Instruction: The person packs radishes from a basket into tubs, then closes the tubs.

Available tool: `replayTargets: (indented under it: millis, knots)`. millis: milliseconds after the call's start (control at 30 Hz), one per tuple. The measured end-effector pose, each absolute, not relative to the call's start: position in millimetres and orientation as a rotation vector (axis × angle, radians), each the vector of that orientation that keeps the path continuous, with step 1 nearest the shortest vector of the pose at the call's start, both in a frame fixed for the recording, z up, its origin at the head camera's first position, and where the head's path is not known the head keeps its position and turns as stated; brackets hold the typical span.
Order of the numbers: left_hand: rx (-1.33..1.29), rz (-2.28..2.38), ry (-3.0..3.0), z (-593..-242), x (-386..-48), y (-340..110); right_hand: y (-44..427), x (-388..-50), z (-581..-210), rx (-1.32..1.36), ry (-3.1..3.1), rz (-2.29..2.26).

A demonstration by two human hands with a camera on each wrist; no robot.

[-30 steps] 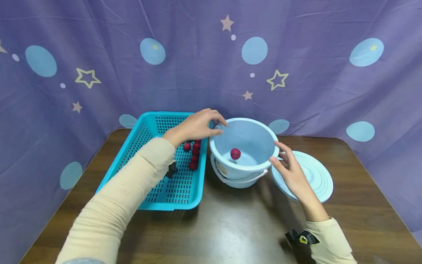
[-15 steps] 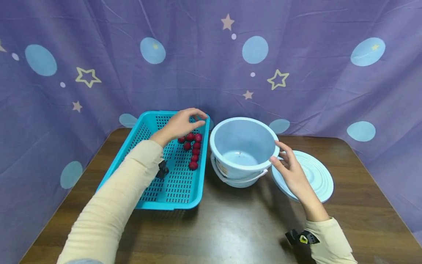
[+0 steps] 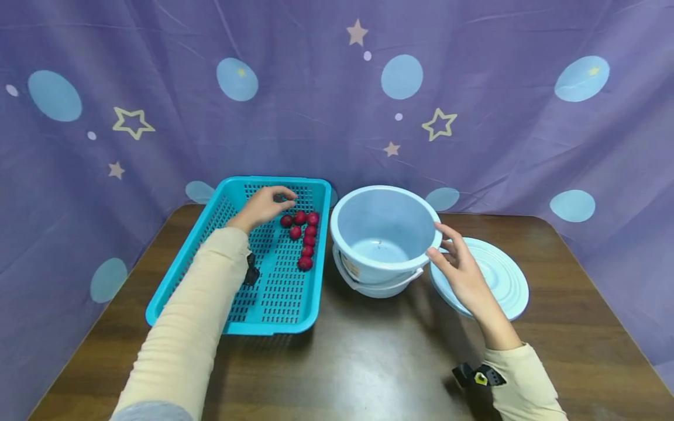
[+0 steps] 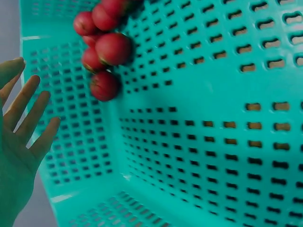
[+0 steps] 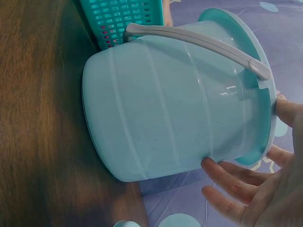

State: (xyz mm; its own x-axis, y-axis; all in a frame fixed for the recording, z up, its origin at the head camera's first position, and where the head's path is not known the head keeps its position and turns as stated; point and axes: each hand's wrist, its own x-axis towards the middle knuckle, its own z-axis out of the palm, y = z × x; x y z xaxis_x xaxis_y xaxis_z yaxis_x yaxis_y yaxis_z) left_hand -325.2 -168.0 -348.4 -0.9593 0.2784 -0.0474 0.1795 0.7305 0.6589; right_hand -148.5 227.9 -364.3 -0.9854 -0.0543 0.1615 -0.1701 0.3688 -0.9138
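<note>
In the head view my left hand (image 3: 263, 206) is over the far part of a turquoise basket (image 3: 317, 298), its fingers loosely bent with nothing between them. The left wrist view shows the same hand (image 4: 23, 137) with spread fingers, apart from the fruits. Several small red round fruits (image 3: 309, 240) lie along the basket's right side. My right hand (image 3: 463, 278) holds the rim of a light blue bucket (image 3: 376, 266) at its right. In the right wrist view, fingertips (image 5: 208, 163) touch the bucket's outer wall. Part of the bucket's floor is hidden by its near wall.
A round light blue lid (image 3: 497, 275) lies on the brown wooden table (image 3: 368, 362), right of the bucket and partly behind my right hand. The bucket's pale handle (image 3: 379, 285) hangs down at the front. A purple curtain (image 3: 316, 117) stands behind the table.
My left hand has moved left from the bucket's rim to over the basket. A red fruit seen inside the bucket earlier is out of sight now. My right hand stays at the rim.
</note>
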Motion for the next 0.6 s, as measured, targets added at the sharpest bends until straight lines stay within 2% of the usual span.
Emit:
replayTargets:
  millis: [600]
  knots:
    - [0.125,0.945,2.806,-392,-331,-166,228,-149,-365,0.208,-2.507,1.694]
